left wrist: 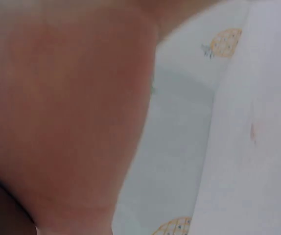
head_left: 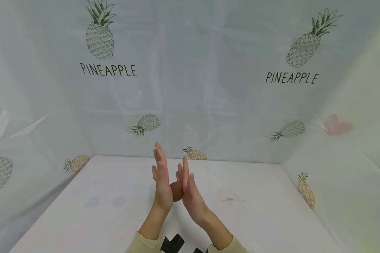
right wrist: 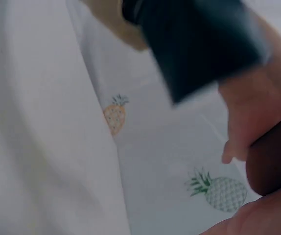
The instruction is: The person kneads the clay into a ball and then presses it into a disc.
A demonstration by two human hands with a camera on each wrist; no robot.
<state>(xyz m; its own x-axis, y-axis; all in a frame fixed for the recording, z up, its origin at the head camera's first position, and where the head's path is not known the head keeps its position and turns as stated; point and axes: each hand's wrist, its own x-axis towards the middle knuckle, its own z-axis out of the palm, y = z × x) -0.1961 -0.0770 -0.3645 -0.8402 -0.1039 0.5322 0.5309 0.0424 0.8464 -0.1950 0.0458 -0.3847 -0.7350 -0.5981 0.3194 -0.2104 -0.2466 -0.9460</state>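
Beige sleeve cuffs [head_left: 145,244] and a black wrist strap [head_left: 172,243] are sitting closest to the lens in the head view, at the bottom edge of the frame. Above them, a person's left hand [head_left: 162,182] and right hand [head_left: 190,191] are standing upright, palms facing each other, over a white surface [head_left: 114,203]. Each grip is spread, fingers straight and pointing up and away, and the two palms are pressing a small brown ball [head_left: 176,190] between them. Only a sliver of the ball is showing in the gap between the heels of the hands; the palms are hiding the rest.

From the right wrist view, the ball [right wrist: 272,156] is appearing as a dark brown rounded shape held against skin, with a blurred black strap crossing the top of the frame. From the left wrist view, the left palm [left wrist: 67,112] is filling most of the frame, out of focus.

Behind and to both sides, a translucent sheet printed with pineapples [head_left: 100,33] and the word PINEAPPLE is walling in the surface. A faint reddish smudge [head_left: 228,200] is marking the surface to the right of the hands, well apart from them.
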